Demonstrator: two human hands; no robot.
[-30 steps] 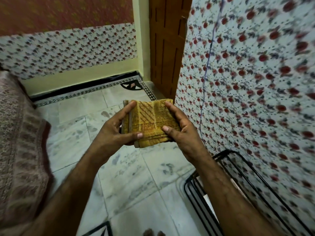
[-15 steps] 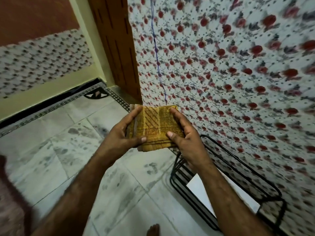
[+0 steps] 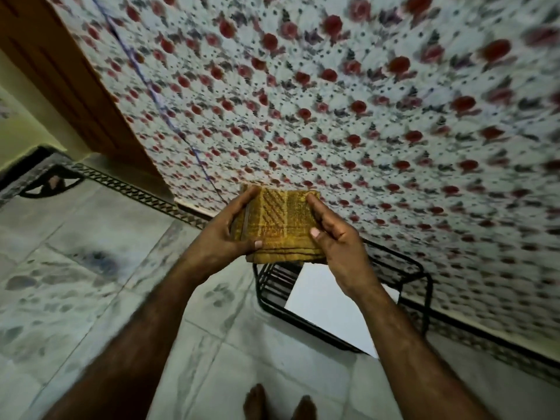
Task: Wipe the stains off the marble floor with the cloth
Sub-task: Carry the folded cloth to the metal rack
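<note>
Mustard-yellow cloth [image 3: 280, 225], folded into a thick square, up in the air at mid-frame and well clear of the marble floor [image 3: 212, 344]. Pinched from both sides: left hand [image 3: 221, 237] clamping the left edge, thumb across the near corner and fingers curled round the far side. Right hand [image 3: 336, 244] doing much the same on the right edge, thumb flat on top, index finger stretched along the side. Probably held that way to keep the folds together and get a tidy pad with a flat face for rubbing. Not touching any stain yet, so wiping not started by the looks of it.

Plenty of work down below though: grey smudgy marks all over the pale slabs, darkest blotch [image 3: 100, 263] over at the left of the frame. Bare feet [image 3: 257, 401] at the bottom edge, so standing, meaning a crouch needed before any scrubbing.

Only container-ish thing around: black wire rack [image 3: 421, 275], just below and right of the hands, parked against the flowery tiled wall [image 3: 363, 116]. White flat sheet [image 3: 327, 310] showing inside its frame, nothing else visible in there. Can't tell whether lying in the rack or underneath it.
</note>
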